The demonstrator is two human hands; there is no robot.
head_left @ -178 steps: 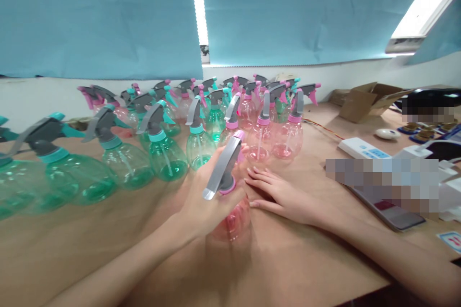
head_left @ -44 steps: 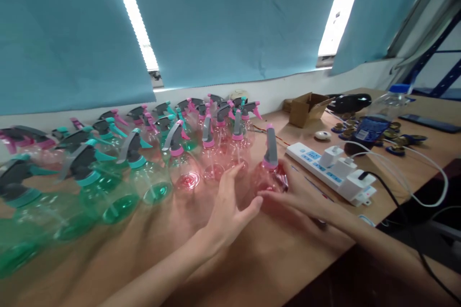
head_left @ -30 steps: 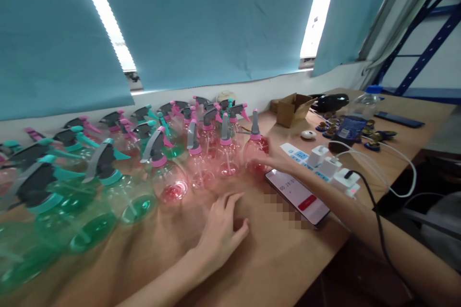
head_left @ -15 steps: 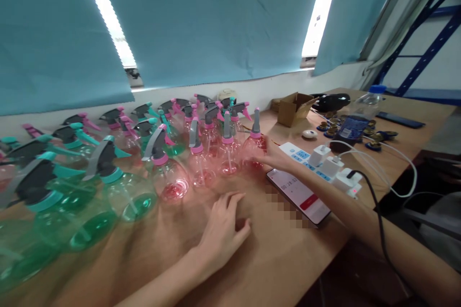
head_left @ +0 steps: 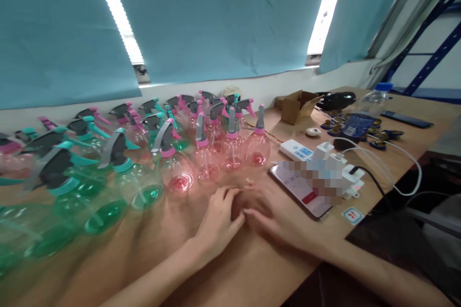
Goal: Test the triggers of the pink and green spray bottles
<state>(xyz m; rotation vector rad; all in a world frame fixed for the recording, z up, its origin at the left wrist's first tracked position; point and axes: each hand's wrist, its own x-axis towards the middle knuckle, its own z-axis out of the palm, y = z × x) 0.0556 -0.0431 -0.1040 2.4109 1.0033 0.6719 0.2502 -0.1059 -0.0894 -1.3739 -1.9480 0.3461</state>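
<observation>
In the head view, my left hand (head_left: 218, 216) is over the table (head_left: 230, 273) with its palm turned inward, fingers loosely curved and thumb held apart from them, and I grip nothing with it. My right hand (head_left: 277, 216) faces it, thumb and fingers spread and likewise holding nothing, though its fingers are blurred. The fingertips of the two hands come close together; I cannot tell whether they touch each other or the tabletop.

Just beyond my fingertips, apart from both hands, four pink spray bottles make a front row, all upright with some pink liquid inside. The right-end bottle (head_left: 258, 149) is beyond my right hand. The third bottle (head_left: 234, 156) is on its left, straight ahead of where my fingers meet. The second bottle (head_left: 207, 165) is just past my left fingers, and the left-end bottle (head_left: 179, 175) is farther to the left and nearer to me.

Green spray bottles (head_left: 139, 187) continue the line to my left, with more bottles crowded behind. Just beyond my right hand, to its right, lies a phone (head_left: 288, 186), next to a white power strip (head_left: 297, 150).
</observation>
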